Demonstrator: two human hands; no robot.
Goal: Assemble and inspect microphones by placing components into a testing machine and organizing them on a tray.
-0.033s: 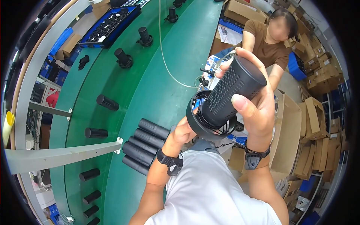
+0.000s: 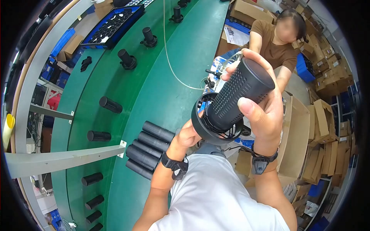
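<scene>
Close in front of me, tilted up to the right, is a black perforated cylinder [image 2: 241,90] seated in a black ring-shaped base [image 2: 208,129] with open ribs. My right hand [image 2: 266,115] wraps round the cylinder, thumb on the near side and fingers over the far side near its capped end. Down at the base, my left hand [image 2: 188,134] grips the ring from the left; most of its fingers are hidden behind it. Several similar black cylinders [image 2: 150,144] lie side by side on the green table [image 2: 169,104], by my left forearm.
Along the green conveyor [image 2: 86,154] stand and lie more black cylinders [image 2: 111,104], some in ring bases [image 2: 127,59]. A metal bar [image 2: 69,158] crosses at the left. A co-worker [image 2: 277,42] sits at the far right near an open cardboard box [image 2: 295,138]. A thin clear tube [image 2: 168,57] hangs over the table.
</scene>
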